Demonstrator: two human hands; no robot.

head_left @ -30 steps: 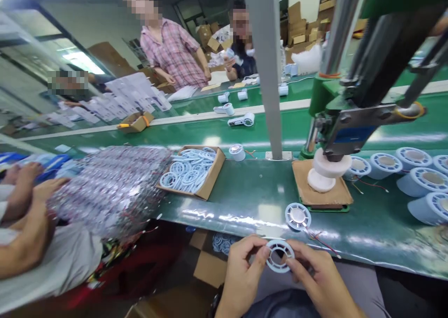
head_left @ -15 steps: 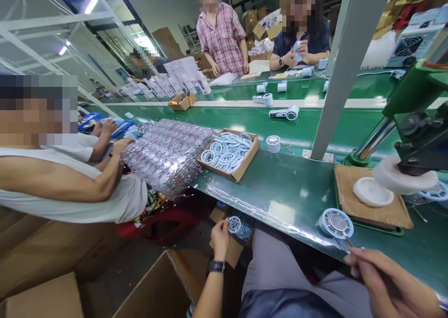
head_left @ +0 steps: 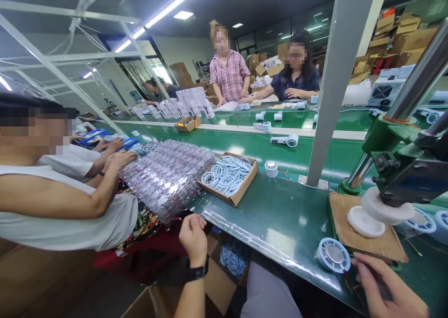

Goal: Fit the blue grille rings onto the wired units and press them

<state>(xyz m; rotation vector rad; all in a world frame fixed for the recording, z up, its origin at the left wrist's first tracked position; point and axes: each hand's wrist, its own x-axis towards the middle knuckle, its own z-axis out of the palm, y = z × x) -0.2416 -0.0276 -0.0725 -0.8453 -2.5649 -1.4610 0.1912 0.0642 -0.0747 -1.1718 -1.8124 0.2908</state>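
My left hand [head_left: 193,234] is raised at the near edge of the green table [head_left: 280,215], its fingers curled with nothing showing in them. Below it, under the table, sits a cardboard box of pale blue rings [head_left: 233,258]. My right hand [head_left: 383,287] is low at the right, fingertips pinched around the thin red wires [head_left: 349,280] that run from a round pale blue fan part [head_left: 333,255] with a metal centre. That part lies flat on the table edge just left of my right hand.
A green hand press [head_left: 402,168] hangs over a white disc [head_left: 364,221] on a cardboard pad. A box of rings [head_left: 227,175], a heap of bagged parts [head_left: 168,173] and a grey post [head_left: 336,84] stand on the table. A co-worker's arm [head_left: 63,201] rests at left; other people work across the belt.
My left hand let go of the ring it held with the right, dipped to the box under the table and rose again closed. My view lifted and swung left.
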